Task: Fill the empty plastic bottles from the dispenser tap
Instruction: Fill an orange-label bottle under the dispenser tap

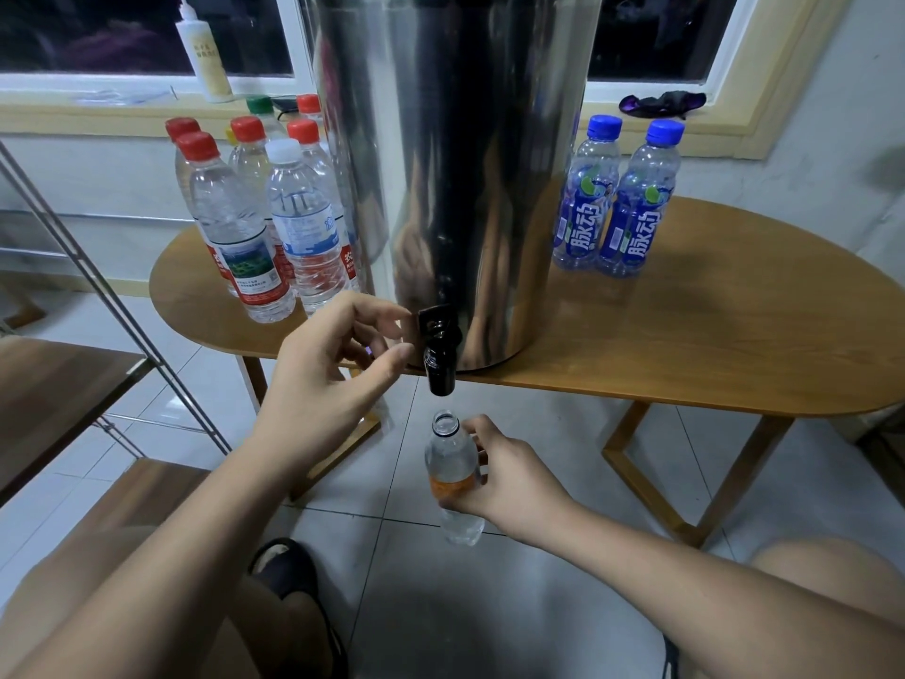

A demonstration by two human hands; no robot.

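A tall steel dispenser [450, 164] stands on the wooden table [685, 335], its black tap [439, 352] hanging over the table's front edge. My right hand [509, 477] grips an uncapped clear bottle [453, 463] with an orange label, upright, its mouth a little below the spout. My left hand [333, 365] is just left of the tap, fingers loosely curled, the fingertips at the tap's lever; whether they touch it is unclear. No water stream is visible.
Several capped clear bottles [254, 227] with red, white and green caps stand left of the dispenser. Two blue-labelled bottles [617, 198] stand to its right. A metal rack [98, 286] and wooden shelves are at the left; tiled floor and my knees lie below.
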